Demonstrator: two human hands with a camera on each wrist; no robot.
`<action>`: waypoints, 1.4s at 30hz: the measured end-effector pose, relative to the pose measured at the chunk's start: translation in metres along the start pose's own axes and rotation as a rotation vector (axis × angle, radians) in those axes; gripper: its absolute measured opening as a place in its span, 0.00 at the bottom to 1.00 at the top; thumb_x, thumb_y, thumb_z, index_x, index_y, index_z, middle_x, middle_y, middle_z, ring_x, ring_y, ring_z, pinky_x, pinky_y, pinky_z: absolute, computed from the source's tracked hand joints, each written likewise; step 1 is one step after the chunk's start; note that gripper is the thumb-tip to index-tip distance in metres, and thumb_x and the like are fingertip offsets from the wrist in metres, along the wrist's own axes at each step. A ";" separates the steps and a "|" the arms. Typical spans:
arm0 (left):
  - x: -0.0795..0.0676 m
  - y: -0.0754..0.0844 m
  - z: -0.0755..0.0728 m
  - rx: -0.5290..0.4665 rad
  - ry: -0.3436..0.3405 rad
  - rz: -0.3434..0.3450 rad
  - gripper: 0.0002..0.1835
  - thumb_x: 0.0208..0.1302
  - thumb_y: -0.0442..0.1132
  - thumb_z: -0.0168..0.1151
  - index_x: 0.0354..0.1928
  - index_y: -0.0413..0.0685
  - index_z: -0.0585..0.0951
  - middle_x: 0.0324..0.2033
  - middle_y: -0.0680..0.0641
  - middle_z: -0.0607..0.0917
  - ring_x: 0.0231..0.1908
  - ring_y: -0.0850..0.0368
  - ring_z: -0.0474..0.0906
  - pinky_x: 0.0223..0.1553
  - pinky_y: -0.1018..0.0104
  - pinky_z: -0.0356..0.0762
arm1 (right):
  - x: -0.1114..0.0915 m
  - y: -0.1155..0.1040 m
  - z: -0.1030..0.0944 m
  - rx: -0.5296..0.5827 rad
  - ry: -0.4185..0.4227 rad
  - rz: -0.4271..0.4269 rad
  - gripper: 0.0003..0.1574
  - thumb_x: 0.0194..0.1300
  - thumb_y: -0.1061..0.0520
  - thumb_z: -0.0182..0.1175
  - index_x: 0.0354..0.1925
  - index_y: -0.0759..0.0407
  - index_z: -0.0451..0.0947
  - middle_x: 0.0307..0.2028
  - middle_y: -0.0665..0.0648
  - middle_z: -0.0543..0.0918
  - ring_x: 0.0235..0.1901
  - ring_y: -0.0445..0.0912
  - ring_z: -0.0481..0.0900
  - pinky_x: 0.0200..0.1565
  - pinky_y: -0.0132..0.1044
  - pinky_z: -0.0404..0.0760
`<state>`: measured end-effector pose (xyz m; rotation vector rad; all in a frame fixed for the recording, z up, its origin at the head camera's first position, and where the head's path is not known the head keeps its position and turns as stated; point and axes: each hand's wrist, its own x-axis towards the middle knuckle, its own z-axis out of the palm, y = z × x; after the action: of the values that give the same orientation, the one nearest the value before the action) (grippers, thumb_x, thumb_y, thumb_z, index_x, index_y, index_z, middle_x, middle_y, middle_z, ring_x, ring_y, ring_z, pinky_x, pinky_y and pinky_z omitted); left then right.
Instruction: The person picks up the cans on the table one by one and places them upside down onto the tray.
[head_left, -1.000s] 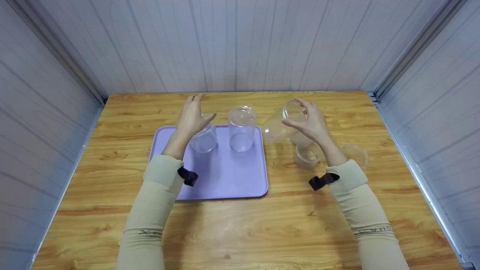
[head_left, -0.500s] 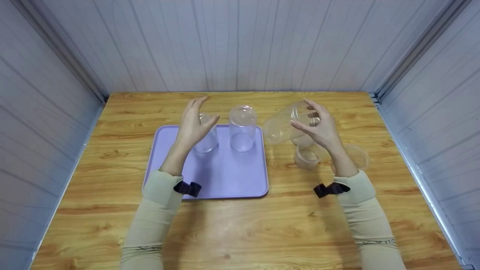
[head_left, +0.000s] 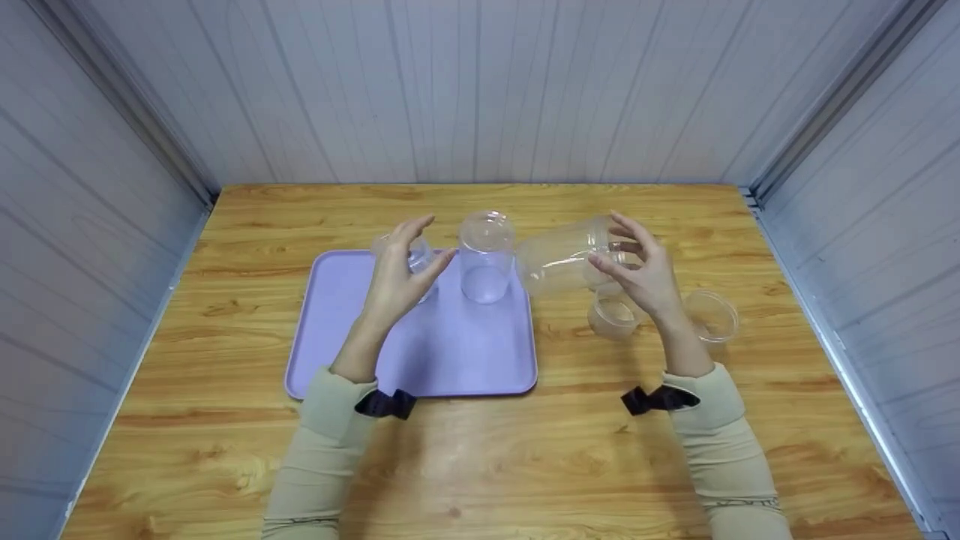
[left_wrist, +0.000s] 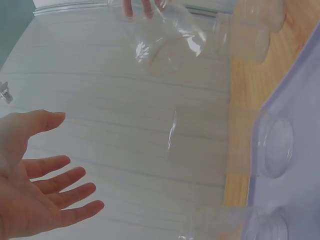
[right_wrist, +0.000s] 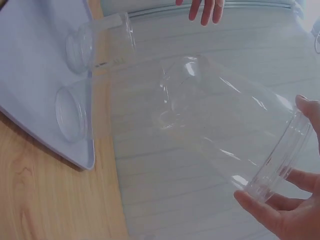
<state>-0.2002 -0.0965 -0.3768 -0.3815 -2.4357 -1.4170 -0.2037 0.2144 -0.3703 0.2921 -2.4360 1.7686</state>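
Note:
My right hand point(head_left: 651, 276) grips a large clear plastic jar point(head_left: 559, 259) at its threaded neck, fingers and thumb round the rim. The jar is in the air, lying nearly sideways, its base toward the left. In the right wrist view the held jar point(right_wrist: 225, 125) looks see-through, with nothing visible inside. My left hand point(head_left: 396, 279) hovers over the purple tray point(head_left: 465, 360), fingers spread and thumb apart, touching nothing. On the tray a tall clear jar point(head_left: 486, 259) stands with its base up. A second clear jar point(head_left: 420, 259) stands partly hidden behind my left hand.
Right of the tray, a short clear container point(head_left: 615, 313) stands on the wooden table point(head_left: 525, 457). Another clear piece behind it is partly hidden by my right hand. A clear round lid point(head_left: 712, 316) lies farther right. Pale panel walls point(head_left: 450, 90) enclose the table.
My right hand has shifted right and slightly nearer, turning the jar from a steep tilt to nearly horizontal. My left hand has moved a little right and nearer, still holding nothing.

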 end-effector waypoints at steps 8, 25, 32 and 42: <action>-0.009 -0.005 0.016 -0.103 0.035 0.042 0.25 0.57 0.39 0.62 0.55 0.36 0.71 0.51 0.41 0.74 0.53 0.47 0.68 0.47 0.55 0.71 | -0.007 -0.004 0.007 0.123 0.011 0.027 0.37 0.56 0.65 0.59 0.63 0.65 0.59 0.54 0.65 0.66 0.50 0.56 0.67 0.44 0.36 0.74; -0.028 0.001 0.038 -0.276 -0.058 0.149 0.34 0.52 0.33 0.65 0.61 0.33 0.64 0.56 0.35 0.68 0.56 0.44 0.63 0.49 0.52 0.69 | -0.012 0.031 0.024 0.354 -0.012 -0.049 0.34 0.57 0.62 0.57 0.62 0.64 0.61 0.48 0.61 0.70 0.43 0.51 0.74 0.41 0.35 0.76; -0.038 0.015 0.036 -0.320 -0.123 0.145 0.39 0.48 0.31 0.67 0.62 0.30 0.60 0.58 0.33 0.64 0.57 0.42 0.61 0.50 0.51 0.68 | -0.019 0.036 0.032 0.473 -0.046 -0.056 0.36 0.58 0.60 0.58 0.62 0.69 0.58 0.49 0.62 0.71 0.44 0.51 0.76 0.38 0.37 0.79; -0.045 0.010 0.043 -0.350 -0.147 0.124 0.45 0.43 0.32 0.71 0.64 0.34 0.57 0.59 0.33 0.63 0.56 0.40 0.62 0.47 0.45 0.69 | -0.027 0.042 0.045 0.535 -0.079 -0.026 0.39 0.57 0.56 0.60 0.62 0.70 0.57 0.51 0.62 0.72 0.45 0.52 0.76 0.41 0.41 0.79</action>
<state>-0.1603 -0.0577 -0.4069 -0.7248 -2.2209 -1.8172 -0.1856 0.1862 -0.4288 0.4419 -1.9438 2.4097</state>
